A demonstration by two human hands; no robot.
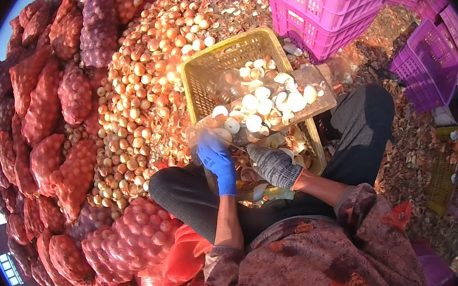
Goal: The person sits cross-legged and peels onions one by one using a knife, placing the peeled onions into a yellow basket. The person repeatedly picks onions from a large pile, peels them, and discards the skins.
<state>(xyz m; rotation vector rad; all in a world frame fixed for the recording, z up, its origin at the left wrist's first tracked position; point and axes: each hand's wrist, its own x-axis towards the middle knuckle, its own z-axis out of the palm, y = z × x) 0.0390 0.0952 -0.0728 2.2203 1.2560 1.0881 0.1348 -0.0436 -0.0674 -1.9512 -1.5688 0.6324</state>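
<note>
My left hand [217,159], in a blue glove, holds an onion [222,136] at the left end of a wooden board [310,80]. In a grey knitted glove, my right hand [274,165] grips a knife, its thin blade [235,145] pointing at that onion; the handle is hidden in the fist. Several peeled white onions [251,102] and cut pieces lie on the board to the right of my left hand. The board rests across a yellow plastic crate [190,88], which has onion scraps inside, between my legs.
Loose unpeeled onions [136,94] spread at the left, beside stacked red mesh sacks [74,180] of onions. Pink plastic crates [315,4] stand stacked ahead, with a purple crate [428,63] at the right. Onion skins [406,158] litter the ground.
</note>
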